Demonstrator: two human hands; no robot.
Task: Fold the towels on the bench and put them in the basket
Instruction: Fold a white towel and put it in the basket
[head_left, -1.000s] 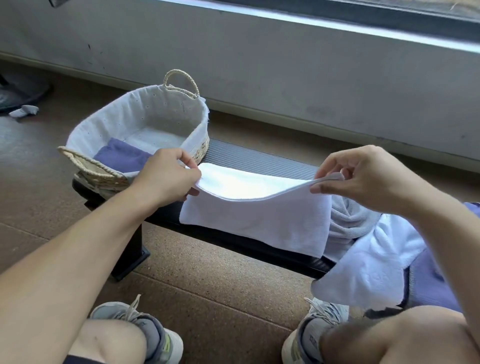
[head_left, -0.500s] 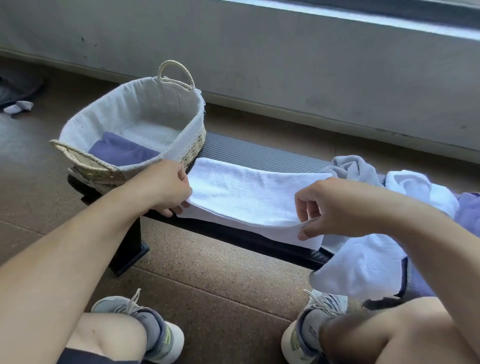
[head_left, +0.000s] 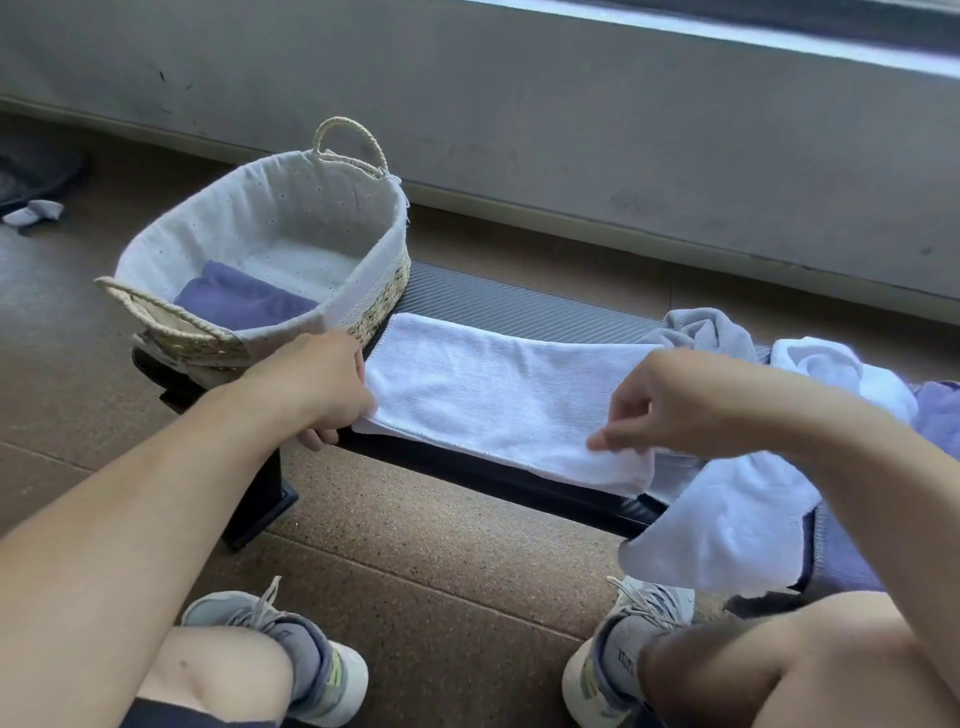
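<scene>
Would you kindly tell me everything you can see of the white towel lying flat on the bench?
The white towel is terry-like cloth, folded into a long flat band lying along the dark bench, beside the basket. Its near edge slightly overhangs the bench front. The left hand grips its left end; the right hand touches its right end, where it meets a heap of unfolded towels.
</scene>
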